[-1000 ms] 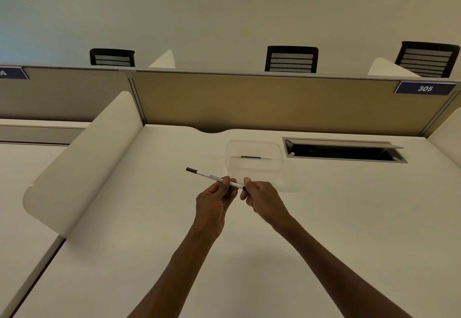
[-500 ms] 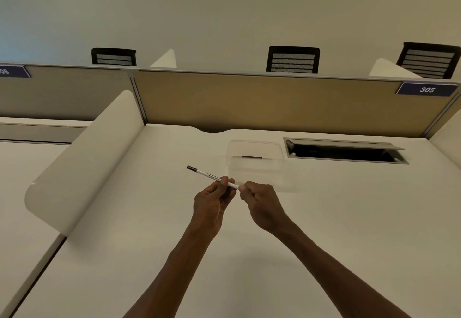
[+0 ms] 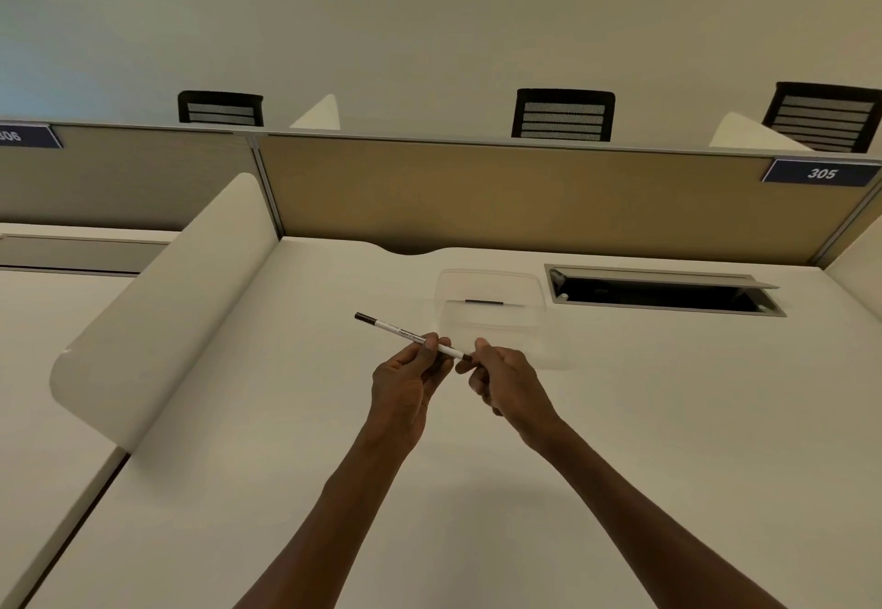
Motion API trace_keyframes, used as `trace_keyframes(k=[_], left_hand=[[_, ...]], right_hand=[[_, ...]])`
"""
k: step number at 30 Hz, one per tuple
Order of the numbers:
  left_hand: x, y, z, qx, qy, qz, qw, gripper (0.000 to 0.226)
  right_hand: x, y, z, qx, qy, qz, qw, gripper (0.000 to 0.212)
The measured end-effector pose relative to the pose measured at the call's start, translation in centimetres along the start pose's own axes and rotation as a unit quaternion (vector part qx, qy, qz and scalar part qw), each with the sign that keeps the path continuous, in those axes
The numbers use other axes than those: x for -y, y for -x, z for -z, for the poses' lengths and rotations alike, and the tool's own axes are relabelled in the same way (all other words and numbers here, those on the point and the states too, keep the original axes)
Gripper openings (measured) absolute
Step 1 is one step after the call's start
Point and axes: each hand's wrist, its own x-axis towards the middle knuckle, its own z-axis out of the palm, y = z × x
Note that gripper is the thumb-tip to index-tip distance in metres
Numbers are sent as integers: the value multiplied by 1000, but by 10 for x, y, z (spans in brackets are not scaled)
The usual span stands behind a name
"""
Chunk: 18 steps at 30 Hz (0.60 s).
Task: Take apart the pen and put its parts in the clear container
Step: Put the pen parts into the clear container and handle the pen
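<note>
We see both bare forearms rising from the bottom of the frame and meeting just below centre, above a white desk (image 3: 620, 417). The left hand (image 3: 405, 384) pinches a slim white pen (image 3: 410, 336) around its middle, thumb and forefinger closed on the barrel, the other fingers curled beneath. The pen slants from upper left to lower right: its dark end cap points toward the upper left of the frame, free of either hand, and small print runs along the white barrel. The right hand (image 3: 506, 384) closes its fingertips on the pen's lower right end, where a short dark section shows between the two hands; the remaining fingers are folded in toward the palm. The hands sit close but do not touch each other. We cannot tell whether that dark end has separated from the barrel. Just above and right of the hands, the clear container (image 3: 487, 317) rests on the desk, open-topped and nearly invisible against the white surface; a thin dark stick-like piece (image 3: 483, 302) lies inside it near the far wall. To the right of the container, a recessed cable tray (image 3: 668, 293) with its flap lifted cuts a dark slot in the desktop. A tan partition (image 3: 525, 197) crosses the middle of the frame, carrying a number plate (image 3: 822, 173) reading 305 at upper right. Three black chair backs show above the partition, and a white curved side divider (image 3: 167, 303) fills the left.
</note>
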Motion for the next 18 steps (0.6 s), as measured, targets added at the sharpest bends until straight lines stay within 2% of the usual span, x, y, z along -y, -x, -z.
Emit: trace_keyframes(k=[4, 8, 11, 13, 15, 16, 18], left_hand=[[3, 0, 0, -14, 8, 7, 1000, 16], [5, 2, -2, -21, 14, 7, 1000, 18], [4, 3, -2, -31, 13, 10, 999, 17], [4, 3, -1, -32, 14, 16, 999, 15], [4, 4, 0, -30, 19, 21, 999, 14], [4, 4, 0, -26, 20, 21, 999, 14], [5, 4, 0, -15, 26, 18, 999, 16]], right_hand=[[-7, -5, 6, -31, 139, 134, 981, 43], [-17, -9, 5, -22, 383, 249, 890, 34], [-21, -10, 4, -64, 455, 345, 819, 26], [-20, -11, 5, -73, 472, 369, 797, 26], [-17, -13, 3, -66, 444, 348, 823, 30], [-15, -12, 0, -61, 398, 322, 857, 33], [-10, -8, -11, -56, 234, 224, 944, 40]])
